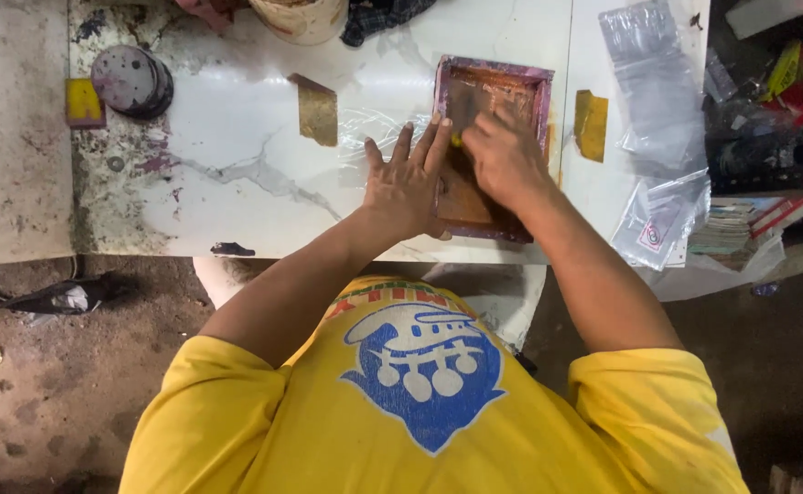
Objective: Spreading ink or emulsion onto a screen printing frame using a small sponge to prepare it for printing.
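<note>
Nearest the camera, the left hand (408,187) lies flat and open, fingers spread, pressing on the left edge of a small wooden printing frame (491,146) and grasping nothing. The right hand (506,157) is inside the frame, fingers curled onto a small yellow piece that is mostly hidden; whether it is truly gripped cannot be told. The frame sits on the white table (237,137), close to its near edge, over a clear plastic sheet (378,128). Risk: if the flat hand slips, the frame may shift and smear the print. Beyond, a tan scraper (317,110), loose plastic bags (657,91) and a round dark weight (131,80) could catch stray ink.
</note>
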